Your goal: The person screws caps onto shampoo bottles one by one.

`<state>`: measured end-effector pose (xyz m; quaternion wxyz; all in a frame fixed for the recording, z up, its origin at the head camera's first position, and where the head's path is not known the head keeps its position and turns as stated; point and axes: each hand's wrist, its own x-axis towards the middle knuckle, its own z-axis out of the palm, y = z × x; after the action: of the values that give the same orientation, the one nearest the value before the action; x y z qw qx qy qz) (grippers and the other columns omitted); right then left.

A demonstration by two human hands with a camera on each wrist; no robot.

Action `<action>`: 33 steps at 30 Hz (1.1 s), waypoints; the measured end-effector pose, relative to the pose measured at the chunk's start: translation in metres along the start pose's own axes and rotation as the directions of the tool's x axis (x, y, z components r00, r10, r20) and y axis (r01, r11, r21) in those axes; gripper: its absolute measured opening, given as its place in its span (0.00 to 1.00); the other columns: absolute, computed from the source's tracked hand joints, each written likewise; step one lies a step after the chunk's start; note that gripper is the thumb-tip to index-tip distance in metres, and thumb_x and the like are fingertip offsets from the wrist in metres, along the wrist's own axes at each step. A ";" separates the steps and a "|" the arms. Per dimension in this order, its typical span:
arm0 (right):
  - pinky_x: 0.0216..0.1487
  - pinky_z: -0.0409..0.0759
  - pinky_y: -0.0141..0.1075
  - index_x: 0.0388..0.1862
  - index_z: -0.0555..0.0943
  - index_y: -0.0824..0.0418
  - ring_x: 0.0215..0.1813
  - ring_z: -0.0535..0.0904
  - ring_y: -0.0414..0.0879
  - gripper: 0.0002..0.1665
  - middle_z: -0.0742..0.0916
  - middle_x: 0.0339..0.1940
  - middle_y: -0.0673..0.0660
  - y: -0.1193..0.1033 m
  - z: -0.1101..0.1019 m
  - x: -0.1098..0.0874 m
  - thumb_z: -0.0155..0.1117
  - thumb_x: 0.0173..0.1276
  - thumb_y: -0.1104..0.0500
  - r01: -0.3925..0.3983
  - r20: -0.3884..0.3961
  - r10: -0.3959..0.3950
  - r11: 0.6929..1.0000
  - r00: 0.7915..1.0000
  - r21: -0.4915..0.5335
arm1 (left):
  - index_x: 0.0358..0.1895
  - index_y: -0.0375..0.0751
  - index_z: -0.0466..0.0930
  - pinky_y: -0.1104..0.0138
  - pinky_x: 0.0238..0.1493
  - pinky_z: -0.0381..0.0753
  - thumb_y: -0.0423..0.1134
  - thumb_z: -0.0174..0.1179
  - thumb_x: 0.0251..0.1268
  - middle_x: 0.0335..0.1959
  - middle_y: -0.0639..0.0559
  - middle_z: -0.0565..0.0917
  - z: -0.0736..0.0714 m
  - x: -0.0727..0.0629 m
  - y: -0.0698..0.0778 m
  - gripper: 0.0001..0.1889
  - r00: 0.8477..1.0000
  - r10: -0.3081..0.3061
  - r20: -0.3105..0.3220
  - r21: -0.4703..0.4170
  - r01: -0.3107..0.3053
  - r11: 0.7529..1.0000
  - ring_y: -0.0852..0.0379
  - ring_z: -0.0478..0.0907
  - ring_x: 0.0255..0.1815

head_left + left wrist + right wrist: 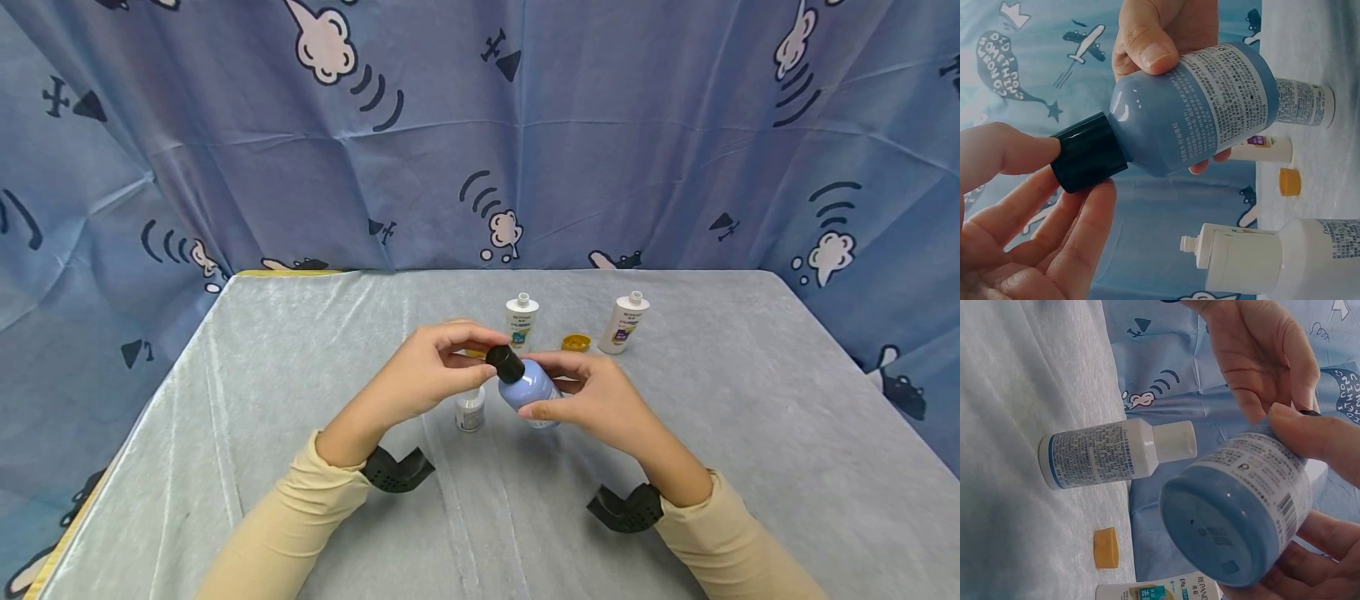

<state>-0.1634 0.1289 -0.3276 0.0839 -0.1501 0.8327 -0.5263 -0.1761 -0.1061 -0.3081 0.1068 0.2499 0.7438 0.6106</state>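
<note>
A blue bottle (527, 387) with a black cap (505, 364) is held tilted above the table, its cap end toward the left. My right hand (600, 398) grips the bottle's body, thumb on the near side. With thumb and fingertips, my left hand (427, 367) pinches the cap, which sits on the bottle's neck in the left wrist view. The bottle's flat base (1213, 531) faces the right wrist camera. Just below the hands stands a small white bottle (470, 412), upright with a white cap (1174, 441).
Two white bottles with bare necks stand farther back, one in the middle (521, 318) and one to the right (624, 323). A yellow cap (576, 342) lies between them; another yellow piece (475, 353) is partly hidden behind my left hand. A patterned curtain (435, 167) hangs behind the grey-covered table (247, 400).
</note>
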 end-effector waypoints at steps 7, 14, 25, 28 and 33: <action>0.57 0.84 0.37 0.58 0.82 0.63 0.57 0.83 0.52 0.33 0.86 0.56 0.60 0.001 0.000 0.000 0.81 0.52 0.58 -0.006 -0.001 0.006 1.000 1.000 -0.002 | 0.63 0.36 0.76 0.64 0.57 0.84 0.30 0.68 0.60 0.59 0.40 0.81 0.001 0.002 0.000 0.26 0.995 -0.084 -0.049 -0.068 0.081 0.994 0.49 0.82 0.58; 0.57 0.84 0.36 0.58 0.83 0.62 0.56 0.84 0.51 0.32 0.86 0.56 0.60 0.002 0.000 0.001 0.81 0.52 0.57 0.005 0.010 -0.005 1.000 1.000 0.013 | 0.53 0.38 0.83 0.64 0.46 0.85 0.36 0.71 0.59 0.45 0.44 0.85 0.004 0.004 -0.002 0.18 0.989 -0.117 -0.091 0.032 0.120 0.992 0.53 0.84 0.43; 0.56 0.84 0.36 0.58 0.82 0.64 0.56 0.84 0.52 0.33 0.86 0.56 0.61 0.002 0.000 0.000 0.81 0.52 0.59 0.013 0.015 -0.013 1.000 1.000 0.015 | 0.54 0.39 0.83 0.65 0.46 0.86 0.35 0.69 0.61 0.48 0.43 0.85 0.004 0.002 -0.001 0.17 0.993 -0.093 -0.071 0.057 0.097 0.994 0.55 0.86 0.41; 0.56 0.84 0.36 0.58 0.82 0.64 0.56 0.84 0.52 0.33 0.86 0.56 0.61 0.002 0.000 0.001 0.81 0.52 0.58 0.015 0.013 -0.015 1.000 1.000 0.008 | 0.55 0.38 0.83 0.64 0.47 0.86 0.34 0.69 0.61 0.51 0.42 0.85 0.003 0.002 -0.002 0.18 0.996 -0.071 -0.060 0.049 0.074 0.996 0.51 0.86 0.45; 0.57 0.84 0.36 0.57 0.83 0.63 0.56 0.83 0.52 0.32 0.86 0.56 0.60 0.002 0.001 0.000 0.81 0.52 0.58 0.015 0.011 -0.015 1.000 1.000 0.009 | 0.56 0.36 0.82 0.64 0.49 0.87 0.32 0.67 0.62 0.55 0.42 0.83 0.003 0.001 -0.002 0.18 0.998 -0.058 -0.037 0.026 0.059 0.998 0.50 0.86 0.47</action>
<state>-0.1640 0.1291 -0.3297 0.0850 -0.1588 0.8288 -0.5297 -0.1760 -0.1028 -0.3101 0.1080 0.2184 0.7608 0.6015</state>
